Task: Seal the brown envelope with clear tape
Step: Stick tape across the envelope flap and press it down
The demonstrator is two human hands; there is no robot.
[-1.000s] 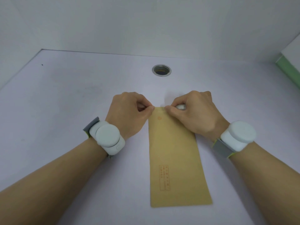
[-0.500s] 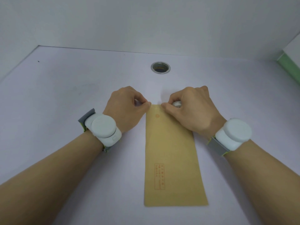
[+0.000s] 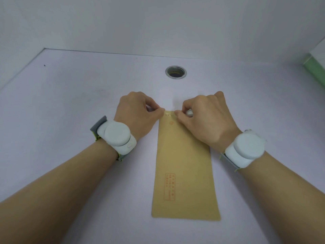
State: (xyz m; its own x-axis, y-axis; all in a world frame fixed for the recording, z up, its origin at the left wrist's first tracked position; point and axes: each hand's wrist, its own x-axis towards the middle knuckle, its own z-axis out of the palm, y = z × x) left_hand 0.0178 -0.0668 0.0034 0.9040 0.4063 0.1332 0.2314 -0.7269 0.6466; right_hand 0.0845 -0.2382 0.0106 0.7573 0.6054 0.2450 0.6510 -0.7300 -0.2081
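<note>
The brown envelope [image 3: 184, 164] lies lengthwise on the pale table, red print near its close end. A glossy strip of clear tape [image 3: 169, 114] runs across its far edge between my two hands. At the far left corner, my left hand [image 3: 137, 117] pinches the strip's end with thumb and forefinger. My right hand [image 3: 207, 118] rests on the far right corner with its fingers curled around a small whitish tape roll [image 3: 190, 112], mostly hidden in the fist. White devices are strapped to both wrists.
A round metal-rimmed hole [image 3: 175, 72] sits in the table [image 3: 70, 106] beyond the hands. White walls close the back and left. A green edge [image 3: 314, 67] shows at the far right.
My hands have drawn slightly apart along the envelope's far edge, so a short stretch of taped edge now shows between them. The envelope has stayed in place.
</note>
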